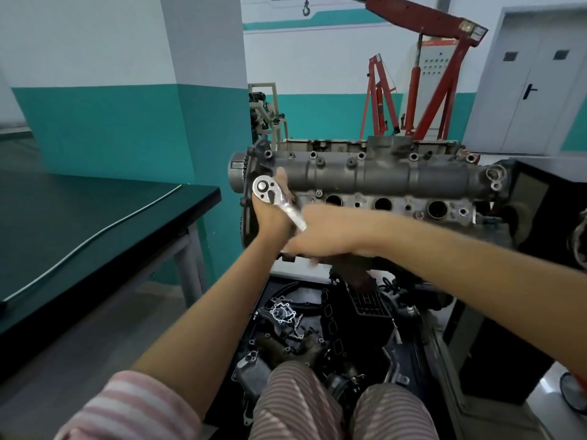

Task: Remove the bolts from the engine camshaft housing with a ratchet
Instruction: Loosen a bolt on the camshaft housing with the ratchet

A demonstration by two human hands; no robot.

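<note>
Far left there's just the dark workbench (95, 217), nothing on it that matters for this job. Moving in, our left hand (274, 214) sits up against the timing end of the engine, right behind the ratchet head (265, 186) — looks like it's steadying the head on a bolt low on that end, though we can't see the socket or the bolt itself, and whether those fingers are curled or flat is hidden behind the tool. The chrome ratchet (281, 201) handle runs down and right into our right hand (320, 238), which is blurred but seems wrapped round the handle end. Past that, the camshaft housing (381, 176) stretches off to the right across the top of the head, with a row of bolts (320, 161) still sitting along its upper edge, so we reckon there's plenty left to do.

To do this one right: keep the left hand pushing the head square onto the bolt so the socket doesn't cam off, and pull the handle in a smooth arc rather than jerking — knuckles are close to the casting
</note>
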